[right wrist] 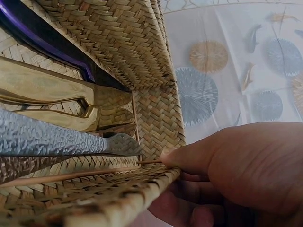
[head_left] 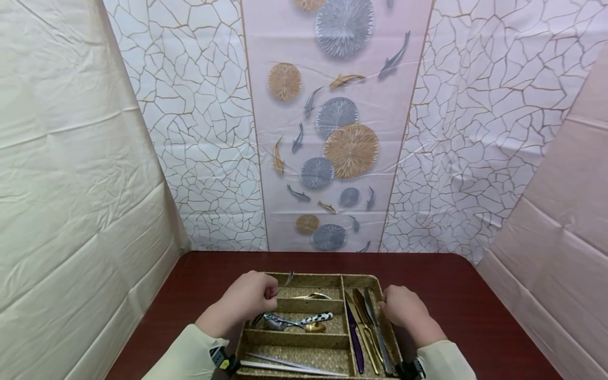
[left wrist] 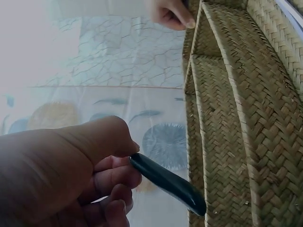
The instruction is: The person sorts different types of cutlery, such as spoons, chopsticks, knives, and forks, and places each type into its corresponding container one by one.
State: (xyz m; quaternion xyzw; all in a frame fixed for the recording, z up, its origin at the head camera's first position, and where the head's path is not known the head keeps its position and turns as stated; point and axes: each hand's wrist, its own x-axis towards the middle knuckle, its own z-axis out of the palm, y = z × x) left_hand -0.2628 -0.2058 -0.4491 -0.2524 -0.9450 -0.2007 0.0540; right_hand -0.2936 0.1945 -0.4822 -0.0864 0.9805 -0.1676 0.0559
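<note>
My left hand (head_left: 256, 293) is over the back left of a woven cutlery tray (head_left: 343, 285). Between its thumb and fingers it pinches a piece of cutlery with a dark, glossy handle (left wrist: 168, 182); the kind is unclear, as its other end is hidden by the hand. My right hand (head_left: 406, 306) grips the tray's rim at the back right corner, its thumb (right wrist: 177, 158) on the inner side. Beside it, in the long right compartment, lie several knives: one purple (head_left: 354, 338), one silver (head_left: 377, 332), the others golden (right wrist: 42, 82).
Spoons, one with a black-and-white patterned handle (head_left: 317, 317), lie in the middle compartment. A shiny utensil (head_left: 313, 295) lies in the back compartment, long silver sticks (head_left: 294, 367) in the front one. The tray stands on a dark red table (head_left: 451, 295) before a patterned cloth (head_left: 328, 232).
</note>
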